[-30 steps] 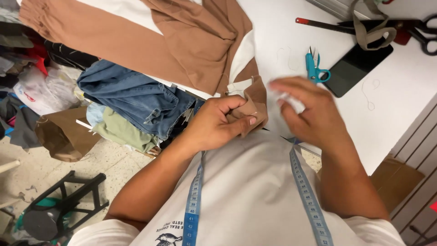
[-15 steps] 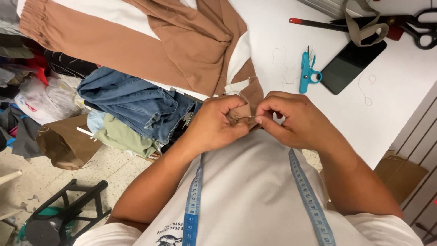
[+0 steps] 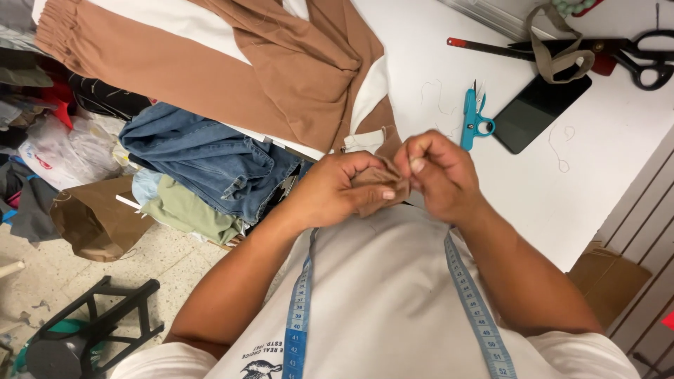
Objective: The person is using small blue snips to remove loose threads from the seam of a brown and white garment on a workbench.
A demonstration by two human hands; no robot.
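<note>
A brown garment (image 3: 281, 63) lies spread over the white table (image 3: 618, 140), one end hanging off the near edge. My left hand (image 3: 337, 191) pinches that bunched end of the brown fabric close to my chest. My right hand (image 3: 439, 172) meets it from the right, thumb and fingers pressed together on the same fold of cloth. Whether a needle or thread sits between the fingers cannot be made out. A blue measuring tape (image 3: 298, 302) hangs around my neck over my white shirt.
Teal thread snips (image 3: 472, 112) lie on the table beside a black phone (image 3: 539, 105). Large black scissors (image 3: 646, 52) and a khaki strap (image 3: 554, 42) rest at the far right. Folded denim (image 3: 203, 154) and green cloth (image 3: 189, 207) are stacked left; a black stool (image 3: 98, 330) stands on the floor.
My right hand came in from an open, raised position to the brown fold, then shifted slightly up, closing tightly against my left hand.
</note>
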